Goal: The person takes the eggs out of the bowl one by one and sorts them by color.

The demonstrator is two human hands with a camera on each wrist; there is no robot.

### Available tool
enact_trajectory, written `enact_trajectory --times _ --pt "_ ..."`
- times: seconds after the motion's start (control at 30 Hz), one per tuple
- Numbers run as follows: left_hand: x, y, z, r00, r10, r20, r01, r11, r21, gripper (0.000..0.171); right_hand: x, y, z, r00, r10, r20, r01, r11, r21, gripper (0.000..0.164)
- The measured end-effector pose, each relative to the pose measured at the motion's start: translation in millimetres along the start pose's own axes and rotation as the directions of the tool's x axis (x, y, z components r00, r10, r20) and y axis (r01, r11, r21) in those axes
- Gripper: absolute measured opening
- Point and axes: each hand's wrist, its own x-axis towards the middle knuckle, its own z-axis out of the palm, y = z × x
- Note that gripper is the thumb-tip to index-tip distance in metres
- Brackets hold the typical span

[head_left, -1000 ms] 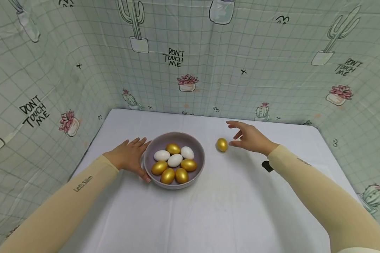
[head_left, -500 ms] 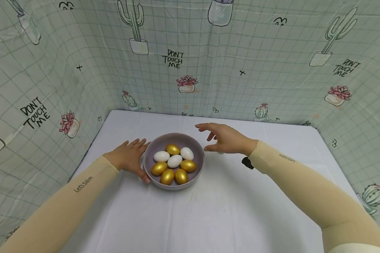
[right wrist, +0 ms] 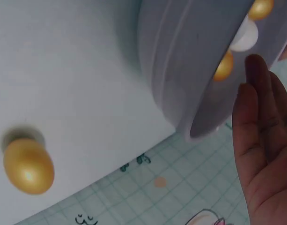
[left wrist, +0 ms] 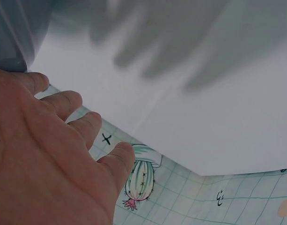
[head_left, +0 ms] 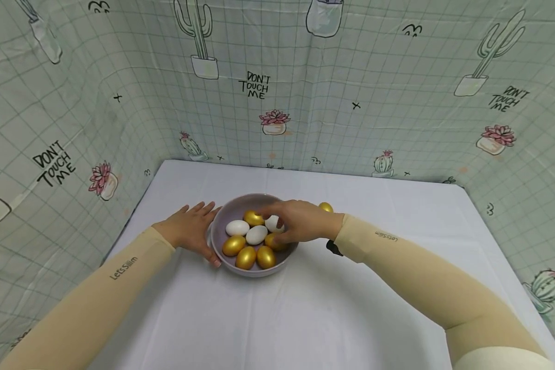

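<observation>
My left hand (head_left: 189,229) lies at the left side of a mauve bowl (head_left: 255,273), fingers spread and straight, thumb along the near rim. In the bowl are several gold eggs (head_left: 245,258) and white eggs (head_left: 256,235). Over the bowl's right rim reaches my right hand (head_left: 307,221), its fingers bent loosely. A white egg (head_left: 272,224) lies between its thumb and index finger, partly hidden; no grip on it shows. Behind my right wrist one gold egg (head_left: 325,206) sits on the table, seen whole as the gold egg (right wrist: 29,166) in the right wrist view.
A white cloth (head_left: 277,324) covers the table. Grid-patterned fabric (head_left: 379,67) with printed cacti hangs at the back and both sides, close to the table's edges. A black object (head_left: 334,247) is at my right wrist.
My right hand has moved left, from beside the loose gold egg to over the bowl's right part. The left hand, the bowl and its eggs have stayed in place.
</observation>
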Motion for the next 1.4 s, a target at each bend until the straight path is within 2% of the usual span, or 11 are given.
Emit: enact_trajectory --times 0.17,0.33,0.67,0.8,0.9,1.0,1.2,1.4 --pt "0.7 1.0 -0.5 1.0 0.002 0.001 -0.002 1.0 0.001 0.14 7 -5 11 0.999 -0.027 0.045 0.028 0.999 -0.035 0.061" --pt "1.1 0.9 -0.3 1.0 0.003 0.002 -0.003 1.0 0.003 0.14 13 -7 22 0.996 -0.057 0.066 0.065 0.991 -0.113 0.057" --pt "-0.4 1.2 0.4 1.0 0.002 0.003 -0.002 1.0 0.003 0.14 17 -14 34 0.993 0.04 0.109 -0.009 0.964 -0.266 0.051" --pt "-0.9 0.8 1.1 1.0 -0.006 0.0 0.006 1.0 0.01 0.141 21 -17 37 0.987 0.077 0.141 -0.031 0.953 -0.3 0.04" --pt "-0.9 0.1 1.7 1.0 -0.011 0.0 0.011 1.0 0.011 0.141 23 -18 41 0.983 0.079 0.163 -0.029 0.957 -0.289 0.03" --pt "-0.9 -0.3 2.0 1.0 -0.01 -0.004 0.01 1.0 0.005 0.141 25 -16 43 0.983 0.061 0.173 -0.016 0.968 -0.252 0.026" --pt "-1.2 0.6 2.1 1.0 -0.014 0.001 0.014 1.0 -0.001 0.14 24 -15 43 0.981 0.032 0.189 0.004 0.982 -0.187 0.037" --pt "-2.3 2.8 0.9 1.0 -0.021 0.002 0.021 1.0 -0.006 0.139 22 -13 41 0.984 0.008 0.176 0.02 0.987 -0.158 0.039"
